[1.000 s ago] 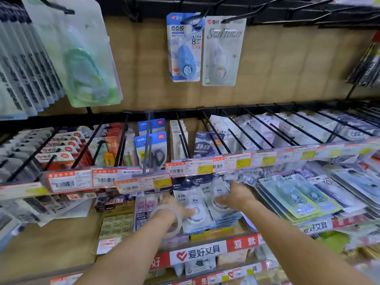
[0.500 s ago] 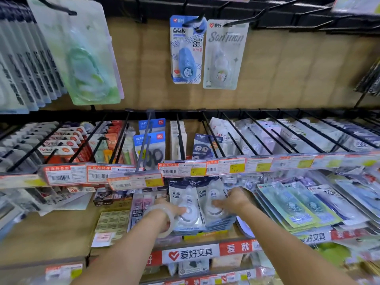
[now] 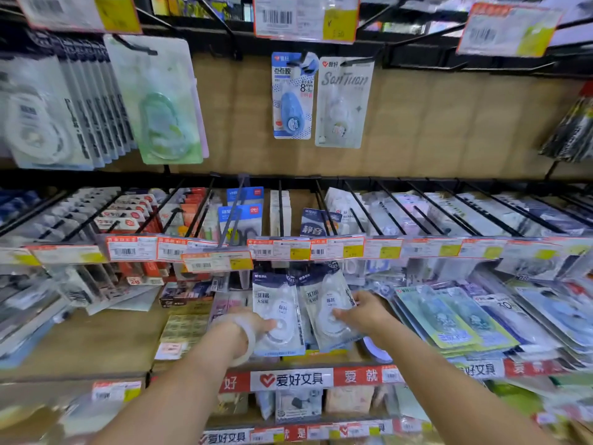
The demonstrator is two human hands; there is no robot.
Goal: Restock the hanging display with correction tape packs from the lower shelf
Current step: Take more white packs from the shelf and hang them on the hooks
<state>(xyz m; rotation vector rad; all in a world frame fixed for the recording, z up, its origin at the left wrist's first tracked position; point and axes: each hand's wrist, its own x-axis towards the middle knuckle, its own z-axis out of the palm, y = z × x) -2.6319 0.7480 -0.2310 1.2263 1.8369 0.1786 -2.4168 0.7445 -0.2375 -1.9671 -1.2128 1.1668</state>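
Lower shelf [image 3: 96,345]: two correction tape packs [image 3: 282,316], side by side. Left hand [image 3: 253,322] grips one, right hand [image 3: 362,311] pinches the other. Likely light, slick, bendy; best held by the card edge. Price tags [image 3: 279,250] overhang just above; pegs [image 3: 324,207] beyond. Bracelet [image 3: 245,340] on left wrist.

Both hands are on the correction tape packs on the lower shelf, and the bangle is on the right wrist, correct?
Not quite: the bangle is on the left wrist, as the head view shows. The left hand and right hand each hold a correction tape pack on the lower shelf.
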